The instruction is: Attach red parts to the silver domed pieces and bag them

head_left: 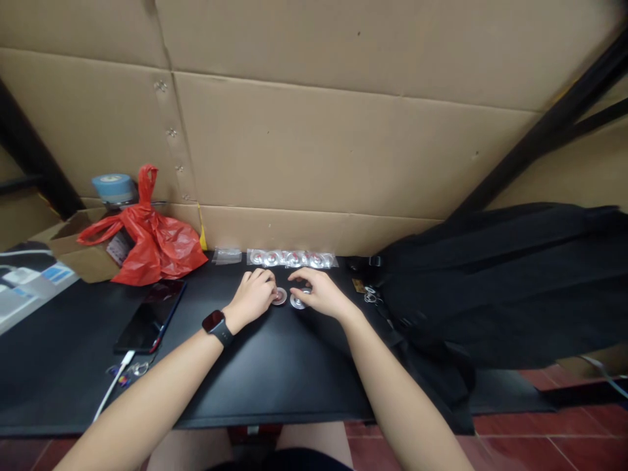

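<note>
Two small round silvery discs lie side by side near the middle of the black table. At the left disc point(280, 296), which has a reddish centre, my left hand point(254, 296) has its fingers curled together and its fingertips on the disc's left side. My right hand point(316, 291) is over the right disc point(297, 301), thumb and forefinger apart, with the thumb at the disc's upper edge. Behind both hands, a row of similar discs in clear packaging point(295, 258) lies along the cardboard wall. A dark watch point(214, 322) is on my left wrist.
The black table point(275, 386) holds a phone point(150, 316), a white cable point(114, 384) and keyrings at left. Behind them are a red plastic bag point(159, 242), a cardboard box point(88, 252) and a blue-lidded container point(114, 188). A black backpack point(500, 281) fills the right side.
</note>
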A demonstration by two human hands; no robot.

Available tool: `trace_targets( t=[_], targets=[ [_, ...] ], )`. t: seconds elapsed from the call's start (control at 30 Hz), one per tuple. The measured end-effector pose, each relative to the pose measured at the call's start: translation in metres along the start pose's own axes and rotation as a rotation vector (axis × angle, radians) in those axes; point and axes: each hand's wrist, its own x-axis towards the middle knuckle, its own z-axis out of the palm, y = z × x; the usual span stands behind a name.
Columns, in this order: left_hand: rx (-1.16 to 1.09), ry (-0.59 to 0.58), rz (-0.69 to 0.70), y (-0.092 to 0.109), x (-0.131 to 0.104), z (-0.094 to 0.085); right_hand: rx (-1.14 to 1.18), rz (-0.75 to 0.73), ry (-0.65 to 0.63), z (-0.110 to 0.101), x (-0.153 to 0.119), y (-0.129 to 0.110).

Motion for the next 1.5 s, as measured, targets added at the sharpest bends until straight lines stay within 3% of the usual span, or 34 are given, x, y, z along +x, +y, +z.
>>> trace_targets(
  t=[0.23,0.4,0.57,0.7,0.87,0.97,1.1,1.27,1.4,1.5],
  targets=[
    [-0.159,0.128,-0.179,-0.014,0.001,-0.007,0.117,-0.070,0.129,0.020,0.005,-0.010],
    [-0.398,0.130,-0.137,-0.016,0.004,-0.013,0.315,-0.005,0.127,0.035,0.005,-0.011],
    [-0.443,0.115,-0.097,-0.012,0.005,-0.018,0.429,0.050,0.129,0.041,0.004,-0.018],
    [-0.321,0.085,-0.127,-0.030,0.005,-0.020,0.265,0.128,0.174,0.024,0.006,-0.009],
    [-0.245,-0.069,-0.078,-0.078,-0.002,-0.018,-0.112,0.314,0.191,-0.025,-0.004,0.036],
    [-0.293,-0.120,-0.026,-0.093,-0.006,-0.016,-0.229,0.369,0.073,-0.041,-0.013,0.059],
    [-0.315,-0.080,-0.007,-0.092,-0.007,-0.016,-0.181,0.419,-0.066,-0.042,-0.018,0.069],
    [-0.308,-0.126,0.030,-0.081,-0.006,-0.019,-0.158,0.391,-0.101,-0.042,-0.018,0.064],
    [-0.231,-0.144,0.024,-0.076,-0.006,-0.020,-0.104,0.297,-0.041,-0.040,-0.014,0.053],
    [-0.176,-0.140,0.003,-0.075,-0.006,-0.022,-0.007,0.166,-0.093,-0.031,-0.009,0.042]
  ],
)
